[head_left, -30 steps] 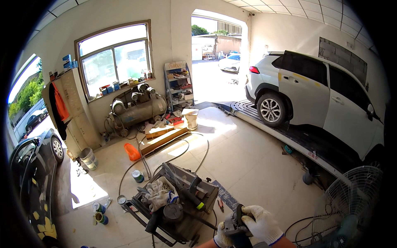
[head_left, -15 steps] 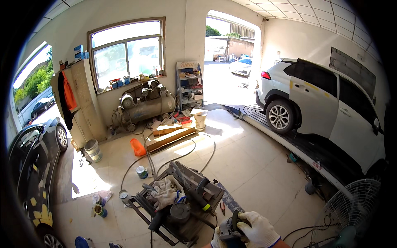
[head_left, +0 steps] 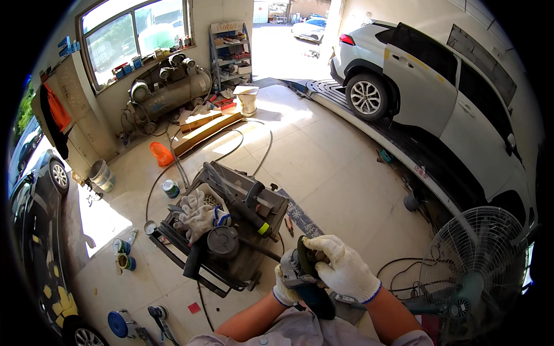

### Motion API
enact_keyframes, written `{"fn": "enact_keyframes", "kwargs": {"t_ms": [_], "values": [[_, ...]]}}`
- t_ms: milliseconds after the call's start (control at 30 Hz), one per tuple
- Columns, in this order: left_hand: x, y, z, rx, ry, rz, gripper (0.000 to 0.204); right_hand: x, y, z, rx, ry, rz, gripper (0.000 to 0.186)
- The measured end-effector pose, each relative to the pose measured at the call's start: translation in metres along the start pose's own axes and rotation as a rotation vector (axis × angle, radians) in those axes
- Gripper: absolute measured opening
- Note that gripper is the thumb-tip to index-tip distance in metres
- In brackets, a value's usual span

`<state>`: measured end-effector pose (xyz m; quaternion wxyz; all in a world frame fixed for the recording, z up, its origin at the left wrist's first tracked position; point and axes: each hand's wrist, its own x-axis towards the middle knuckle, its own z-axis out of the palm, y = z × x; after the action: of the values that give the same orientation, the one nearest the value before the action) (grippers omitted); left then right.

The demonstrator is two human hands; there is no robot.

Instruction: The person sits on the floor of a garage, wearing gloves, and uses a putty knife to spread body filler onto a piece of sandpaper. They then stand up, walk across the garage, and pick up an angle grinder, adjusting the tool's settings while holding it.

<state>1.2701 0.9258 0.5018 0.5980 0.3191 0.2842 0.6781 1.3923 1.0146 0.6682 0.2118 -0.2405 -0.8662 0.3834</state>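
An angle grinder [head_left: 316, 301] with a grey head and a dark body is close in front of me at the lower middle. My left hand [head_left: 284, 288], in a white knit glove, wraps round the grinder near its head. My gloved right hand [head_left: 349, 268] has its fingers closed on the dark disc [head_left: 307, 256] at the tool's head. Part of the disc is covered by those fingers. Just ahead and to the left stands a dark tool cart [head_left: 276, 206]. Spare gloves [head_left: 199, 216] and a long dark tool with a yellow-green band [head_left: 248, 213] lie on it.
A large caged fan [head_left: 479, 248] stands close on the right, with cables on the floor beside it. Behind it, a white car [head_left: 424, 101] rests on a low ramp [head_left: 398, 153]. Hoses cross the floor near an orange bag [head_left: 161, 153]. Cans [head_left: 170, 188] and a dark car [head_left: 34, 242] are leftward.
The view has tipped down and turned right, so the room shifts up and left. Both hands and the grinder have come higher into view, and my forearms now show.
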Motion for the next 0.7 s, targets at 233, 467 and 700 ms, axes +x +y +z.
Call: {"fn": "enact_keyframes", "kwargs": {"t_ms": [233, 467, 700], "values": [[-0.001, -0.036, -0.023, -0.429, -0.049, 0.029, 0.066, 0.002, -0.005, -0.002, -0.196, -0.066, 0.092, 0.046], [0.011, -0.005, 0.009, -0.432, -0.006, 0.003, 0.053, 0.0, -0.006, -0.008, -0.067, -0.046, 0.184, 0.044], [0.012, -0.047, -0.019, -0.443, 0.029, 0.029, 0.054, 0.006, -0.018, -0.008, -0.06, -0.076, 0.206, 0.04]]}}
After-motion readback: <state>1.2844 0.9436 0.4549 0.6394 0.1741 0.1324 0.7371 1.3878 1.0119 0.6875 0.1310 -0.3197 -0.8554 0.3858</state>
